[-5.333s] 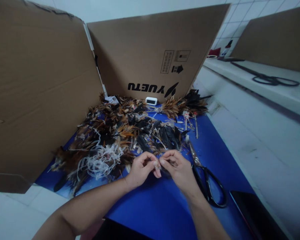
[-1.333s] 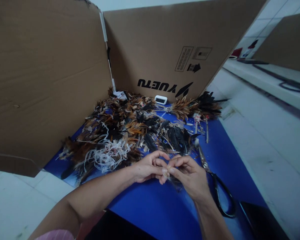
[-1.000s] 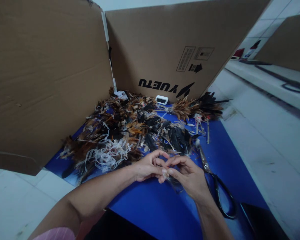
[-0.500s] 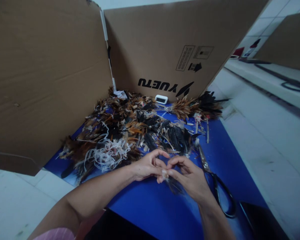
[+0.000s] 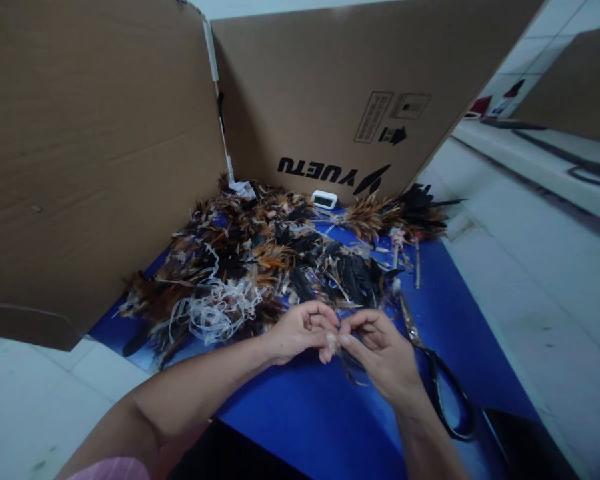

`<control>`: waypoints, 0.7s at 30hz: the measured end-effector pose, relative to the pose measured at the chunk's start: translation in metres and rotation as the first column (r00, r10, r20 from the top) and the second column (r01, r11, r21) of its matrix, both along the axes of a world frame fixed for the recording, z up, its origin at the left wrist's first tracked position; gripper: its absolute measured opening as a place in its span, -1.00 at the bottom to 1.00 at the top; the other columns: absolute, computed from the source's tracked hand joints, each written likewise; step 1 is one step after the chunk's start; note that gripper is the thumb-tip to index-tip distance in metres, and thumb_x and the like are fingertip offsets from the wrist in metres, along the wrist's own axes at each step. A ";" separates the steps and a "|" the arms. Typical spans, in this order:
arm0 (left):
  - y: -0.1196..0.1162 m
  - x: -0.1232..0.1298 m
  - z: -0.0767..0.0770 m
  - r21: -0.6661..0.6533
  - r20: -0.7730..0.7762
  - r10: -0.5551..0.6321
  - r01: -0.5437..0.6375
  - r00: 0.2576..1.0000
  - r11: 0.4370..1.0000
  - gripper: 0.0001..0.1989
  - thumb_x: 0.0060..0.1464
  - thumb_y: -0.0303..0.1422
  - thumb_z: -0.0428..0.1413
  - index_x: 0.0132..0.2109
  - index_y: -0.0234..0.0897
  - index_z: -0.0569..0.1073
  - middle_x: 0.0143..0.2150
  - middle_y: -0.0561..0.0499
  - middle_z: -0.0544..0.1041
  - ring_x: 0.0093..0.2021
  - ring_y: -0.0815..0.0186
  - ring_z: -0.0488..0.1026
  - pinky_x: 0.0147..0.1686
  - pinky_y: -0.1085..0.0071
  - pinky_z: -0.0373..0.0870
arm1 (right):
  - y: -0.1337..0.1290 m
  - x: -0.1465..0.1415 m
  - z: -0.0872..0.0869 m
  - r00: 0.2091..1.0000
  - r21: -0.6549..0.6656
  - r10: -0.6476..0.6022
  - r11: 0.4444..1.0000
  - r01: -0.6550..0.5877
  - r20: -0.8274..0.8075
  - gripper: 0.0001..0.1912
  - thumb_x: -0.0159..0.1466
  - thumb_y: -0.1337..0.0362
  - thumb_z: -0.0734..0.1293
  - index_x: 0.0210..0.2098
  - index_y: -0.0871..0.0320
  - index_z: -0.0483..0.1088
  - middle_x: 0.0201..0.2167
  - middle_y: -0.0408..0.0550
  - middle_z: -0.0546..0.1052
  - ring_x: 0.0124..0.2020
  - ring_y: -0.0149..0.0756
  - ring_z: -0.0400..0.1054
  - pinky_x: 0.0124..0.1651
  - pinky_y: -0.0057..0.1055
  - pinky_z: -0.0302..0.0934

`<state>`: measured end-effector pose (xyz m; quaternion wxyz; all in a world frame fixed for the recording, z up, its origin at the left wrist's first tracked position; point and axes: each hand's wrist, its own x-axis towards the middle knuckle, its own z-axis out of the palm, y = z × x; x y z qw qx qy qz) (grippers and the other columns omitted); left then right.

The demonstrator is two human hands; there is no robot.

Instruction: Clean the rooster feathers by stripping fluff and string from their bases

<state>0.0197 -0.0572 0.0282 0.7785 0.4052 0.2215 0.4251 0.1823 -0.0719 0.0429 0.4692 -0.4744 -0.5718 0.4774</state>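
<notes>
My left hand and my right hand meet above the front of the blue table. Between their pinched fingertips is a small feather, its pale fluffy base at the left fingers and its dark end hanging below the right hand. Both hands are closed on it, though the fingers partly cover the base. Just beyond them lie loose black feathers. A tangle of clear plastic strips rests left of my left hand. Scissors with black handles lie beside my right wrist.
Brown and black feathers spread over the table's far left. Tall cardboard panels stand behind and at left. A small white digital device leans at the back. A dark flat object lies at the front right corner.
My fingertips have drawn slightly apart, the right hand shifting a little to the right. The feather's dark end looks thinner and more spread. Everything else stays in place.
</notes>
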 end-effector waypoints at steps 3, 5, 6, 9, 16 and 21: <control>-0.002 0.002 0.002 0.006 -0.017 0.042 -0.042 0.999 0.999 -0.63 -0.17 -0.23 0.29 -0.30 -0.40 0.38 -0.56 0.04 0.45 -0.62 0.45 0.39 -0.55 0.52 0.33 | 0.000 -0.002 0.001 0.998 -0.022 -0.017 1.000 0.015 -0.058 -0.71 0.02 0.19 0.46 -0.37 0.10 0.28 -0.46 -0.16 0.45 -0.41 -0.37 0.37 -0.31 -0.43 0.30; -0.003 0.002 0.003 0.006 -0.023 0.067 -0.066 0.998 0.998 -0.64 -0.16 -0.23 0.29 -0.31 -0.41 0.40 -0.58 0.04 0.45 -0.62 0.45 0.39 -0.54 0.52 0.32 | 0.001 -0.003 0.000 0.996 -0.032 -0.030 0.999 0.027 -0.089 -0.70 0.01 0.19 0.47 -0.38 0.10 0.28 -0.47 -0.17 0.45 -0.41 -0.37 0.37 -0.32 -0.45 0.30; -0.004 0.003 0.003 0.004 -0.024 0.078 -0.078 0.997 0.997 -0.64 -0.17 -0.23 0.29 -0.31 -0.41 0.40 -0.58 0.04 0.45 -0.62 0.45 0.39 -0.54 0.51 0.32 | 0.001 -0.004 0.000 0.994 -0.034 -0.035 0.999 0.032 -0.103 -0.70 0.01 0.20 0.47 -0.38 0.10 0.28 -0.47 -0.17 0.45 -0.42 -0.37 0.37 -0.33 -0.45 0.30; -0.004 0.004 0.002 0.002 -0.022 0.116 -0.116 0.993 0.993 -0.63 -0.18 -0.22 0.29 -0.31 -0.42 0.41 -0.59 0.03 0.46 -0.63 0.44 0.39 -0.55 0.51 0.31 | 0.001 -0.006 -0.001 0.989 -0.040 -0.046 0.998 0.041 -0.137 -0.71 0.02 0.20 0.46 -0.38 0.09 0.27 -0.47 -0.18 0.45 -0.43 -0.38 0.37 -0.33 -0.45 0.30; -0.004 0.006 0.000 0.012 -0.031 0.183 -0.182 0.983 0.983 -0.64 -0.19 -0.23 0.29 -0.34 -0.44 0.42 -0.62 0.01 0.47 -0.65 0.41 0.39 -0.58 0.48 0.33 | 0.000 -0.008 -0.003 0.989 -0.015 -0.078 0.997 0.077 -0.124 -0.72 0.04 0.20 0.45 -0.38 0.10 0.26 -0.47 -0.15 0.46 -0.43 -0.37 0.37 -0.32 -0.42 0.31; -0.004 0.006 0.001 0.016 -0.055 0.179 -0.178 0.982 0.984 -0.64 -0.19 -0.22 0.29 -0.36 -0.44 0.41 -0.62 0.01 0.47 -0.65 0.40 0.40 -0.57 0.47 0.35 | 0.000 -0.005 0.001 0.995 -0.032 -0.066 0.997 0.063 -0.081 -0.73 0.07 0.20 0.43 -0.37 0.10 0.25 -0.45 -0.15 0.46 -0.40 -0.36 0.38 -0.29 -0.41 0.31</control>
